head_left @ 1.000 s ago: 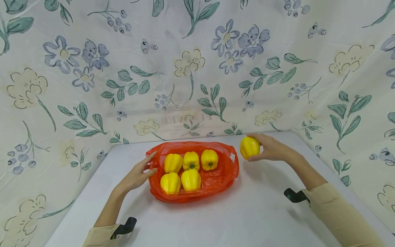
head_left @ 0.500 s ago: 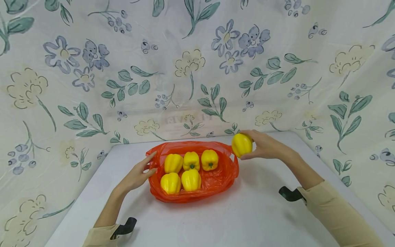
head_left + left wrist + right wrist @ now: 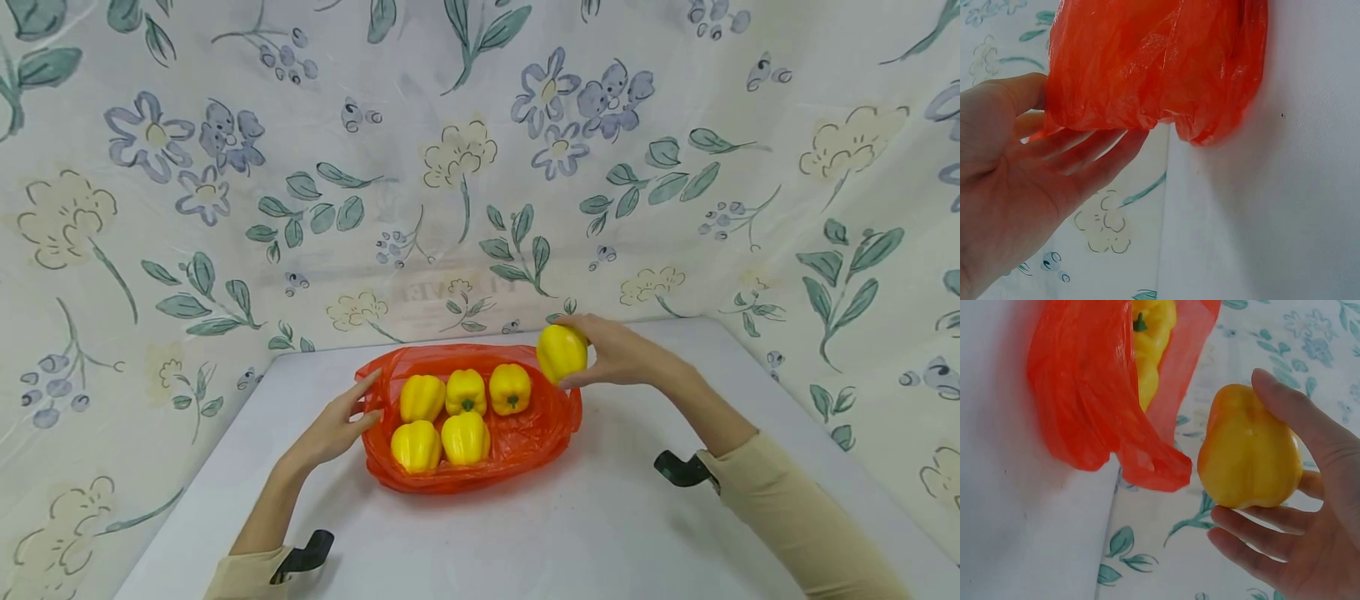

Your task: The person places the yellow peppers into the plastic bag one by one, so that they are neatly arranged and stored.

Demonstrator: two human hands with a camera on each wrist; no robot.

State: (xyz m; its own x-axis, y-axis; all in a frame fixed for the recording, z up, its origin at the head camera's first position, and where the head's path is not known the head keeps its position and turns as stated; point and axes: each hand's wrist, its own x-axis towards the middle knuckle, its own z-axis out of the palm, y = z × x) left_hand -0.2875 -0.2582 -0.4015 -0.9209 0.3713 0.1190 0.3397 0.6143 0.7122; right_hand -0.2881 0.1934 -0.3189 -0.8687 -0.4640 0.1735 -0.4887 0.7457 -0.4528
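Note:
A yellow bell pepper is gripped by my right hand, its thumb and fingers on opposite sides. That pepper overlaps the right rim of an open red plastic bag in the head view. From the right wrist view, the held pepper shows beside a loose flap of the bag. Several more yellow peppers lie inside the bag in two rows. At the bag's left end my left hand holds its edge between thumb and fingers; in the left wrist view the bag partly hides the fingertips.
A white table carries the bag. Behind and at both sides hangs a floral cloth. A black wrist mount sits at the left sleeve, another black mount at the right sleeve.
My right hand has carried the pepper leftward, from beyond the bag's right end to over its right rim. The left hand and the peppers in the bag look unmoved.

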